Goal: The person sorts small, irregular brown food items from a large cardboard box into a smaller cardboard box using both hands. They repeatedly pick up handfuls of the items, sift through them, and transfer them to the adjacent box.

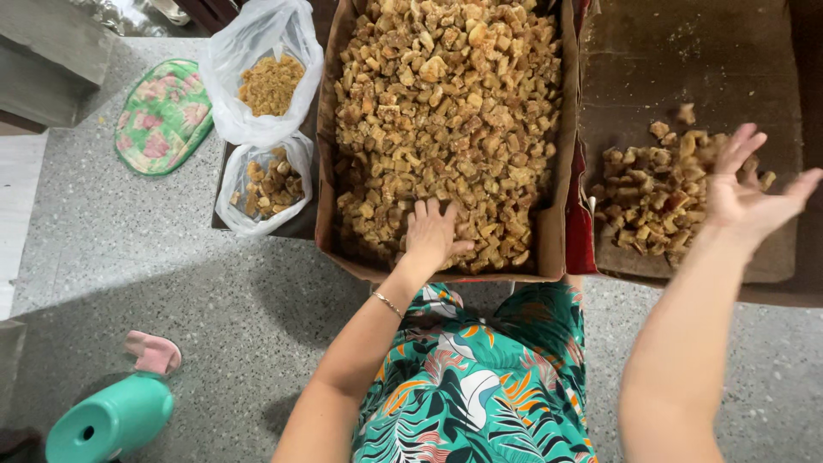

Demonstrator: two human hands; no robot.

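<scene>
The big cardboard box [326,129] brimming with brown, sugary chunks [446,94] is your landmark; your left hand [431,236] lies palm down on the heap at the box's near edge, fingers curled into the pieces, though whether they have closed on any you cannot tell from here; a thin bracelet [387,303] sits on that wrist. Just right of the box stands a second, darker cardboard tray [686,51], mostly bare, with a small pile of sorted chunks [651,193] toward its near side; your right hand [746,193] hovers above that pile, palm up and fingers spread wide, holding nothing.

You look to be mid-sort, moving pieces from the full box to the tray; judging by the two heaps, the work is barely begun. The next move calls for the left fingers to close on a modest handful, and for the right hand to come back over the box's wall.

Left of the box lie two clear plastic bags, one of fine crumbs [267,84], one of darker lumps [270,184]; farther left a floral mat [163,116]; nearer you, on that side, a pink slipper [153,351] and a teal plastic stool [107,420] on the speckled floor [171,257].
</scene>
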